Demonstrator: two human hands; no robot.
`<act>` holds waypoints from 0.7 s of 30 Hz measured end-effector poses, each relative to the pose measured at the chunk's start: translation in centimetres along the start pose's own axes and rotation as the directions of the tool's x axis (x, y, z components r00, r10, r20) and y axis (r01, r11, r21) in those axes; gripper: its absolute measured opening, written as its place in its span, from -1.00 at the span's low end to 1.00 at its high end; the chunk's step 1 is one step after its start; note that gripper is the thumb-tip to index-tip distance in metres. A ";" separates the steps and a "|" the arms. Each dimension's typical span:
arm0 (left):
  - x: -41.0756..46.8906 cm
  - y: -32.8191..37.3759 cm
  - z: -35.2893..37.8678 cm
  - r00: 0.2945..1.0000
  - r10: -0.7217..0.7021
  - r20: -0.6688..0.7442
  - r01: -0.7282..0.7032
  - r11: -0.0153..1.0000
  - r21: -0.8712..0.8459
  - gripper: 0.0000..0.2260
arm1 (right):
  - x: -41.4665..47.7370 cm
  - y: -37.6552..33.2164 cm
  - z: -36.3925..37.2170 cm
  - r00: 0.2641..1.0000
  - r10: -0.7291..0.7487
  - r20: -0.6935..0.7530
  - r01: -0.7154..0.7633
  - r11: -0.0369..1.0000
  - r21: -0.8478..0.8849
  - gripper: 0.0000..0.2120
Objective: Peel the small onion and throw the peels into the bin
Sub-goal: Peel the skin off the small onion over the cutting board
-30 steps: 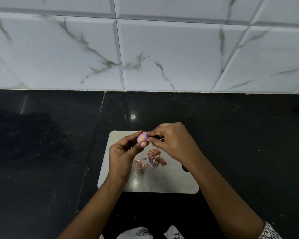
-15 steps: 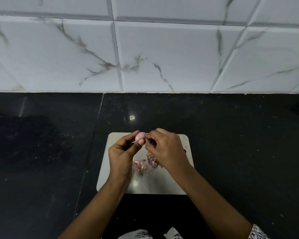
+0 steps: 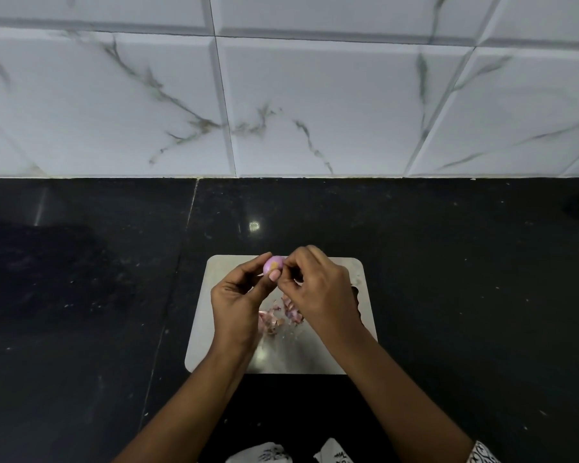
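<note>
A small pink-purple onion [image 3: 274,265] is held above the far edge of a light cutting board [image 3: 211,332]. My left hand [image 3: 238,302] grips it between thumb and fingertips. My right hand [image 3: 318,292] has its fingers curled, and its fingertips pinch at the onion's right side. A small heap of pinkish onion peels [image 3: 274,319] lies on the board under my hands, partly hidden by my right hand. No bin is in view.
The board lies on a black stone countertop [image 3: 465,295] that stretches left and right. A white marble-tiled wall [image 3: 315,105] rises behind it. A dark cut-out [image 3: 355,289] shows at the board's right edge. Patterned white cloth [image 3: 264,455] sits at the bottom edge.
My right hand has drawn in closer to the onion and now covers more of the peel heap. The onion stays in my left hand in about the same place.
</note>
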State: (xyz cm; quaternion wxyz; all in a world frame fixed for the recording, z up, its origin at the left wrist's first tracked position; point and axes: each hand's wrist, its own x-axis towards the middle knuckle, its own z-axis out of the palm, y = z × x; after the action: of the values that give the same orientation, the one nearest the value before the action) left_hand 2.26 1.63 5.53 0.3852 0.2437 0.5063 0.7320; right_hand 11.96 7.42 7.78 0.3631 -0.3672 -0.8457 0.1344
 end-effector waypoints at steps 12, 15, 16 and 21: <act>0.0 0.2 -0.3 0.997 -0.071 0.029 0.075 0.983 -0.166 -0.51 | 0.2 -0.2 -1.1 0.968 0.247 0.035 -0.243 0.904 0.350 -0.87; 0.1 0.2 -0.5 0.996 -0.077 0.040 0.083 0.981 -0.177 -0.51 | 0.3 -0.2 -1.4 0.922 0.368 0.124 -0.383 0.810 0.444 -0.92; 0.1 0.2 -0.5 0.996 -0.078 0.048 0.085 0.980 -0.180 -0.51 | 0.3 -0.2 -1.4 0.906 0.393 0.159 -0.419 0.778 0.468 -0.92; 0.2 -0.1 -0.7 0.992 -0.111 0.054 0.119 0.977 -0.179 -0.52 | 0.8 -0.4 -2.0 0.860 0.426 0.281 -0.510 0.693 0.510 -0.95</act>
State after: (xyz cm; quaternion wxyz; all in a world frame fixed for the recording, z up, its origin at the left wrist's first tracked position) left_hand 1.68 1.42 5.21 0.4584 0.1940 0.4420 0.7462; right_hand 12.77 7.61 9.77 0.3485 -0.4352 -0.6676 0.4934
